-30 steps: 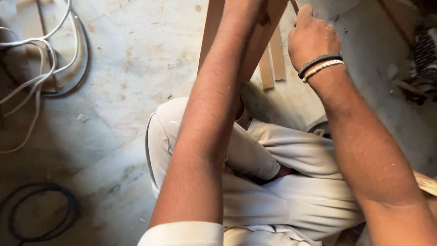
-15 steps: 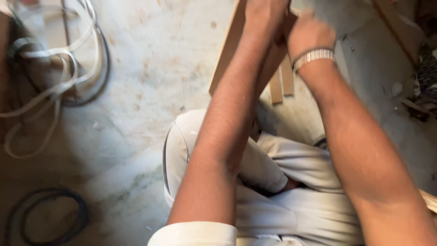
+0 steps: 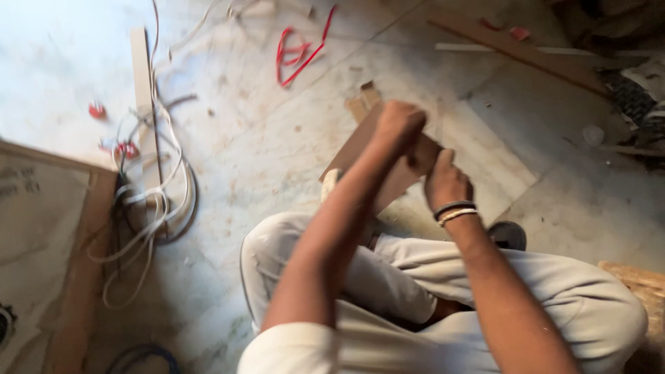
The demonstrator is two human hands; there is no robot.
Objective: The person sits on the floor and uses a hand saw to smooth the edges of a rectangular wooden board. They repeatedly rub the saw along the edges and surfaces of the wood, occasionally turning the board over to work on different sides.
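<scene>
Near the middle of the frame, slightly above centre: a flat brown wooden board [image 3: 360, 149], tilted, lower end toward the knees, upper end pointing to the upper part of the frame. Left hand [image 3: 398, 125] closed in a fist around the board's upper edge, knuckles up, forearm running down toward the lower middle of the frame. Right hand [image 3: 445, 181] just to the right and a little lower, fingers curled against the board's right side, gripping it; dark and pale bracelets [image 3: 454, 210] on that wrist. Hands close together, nearly touching, both on the same board. Blurred, so exact finger placement hard to make out. Below the hands, bent legs in light grey trousers [image 3: 415, 291] filling the lower centre and lower right. Under the board, a pale stone floor [image 3: 263, 152], dusty and speckled with scraps. At left centre, a tangle of white cables [image 3: 149, 208] beside a long pale strip [image 3: 140, 83] lying upright in the frame. At top centre, a loop of red wire [image 3: 298, 52], well apart from the hands. Along the left edge, a flat panel with a brown wooden frame [image 3: 83, 263]. At upper right, a long brown plank [image 3: 526, 52] lying diagonally.
</scene>
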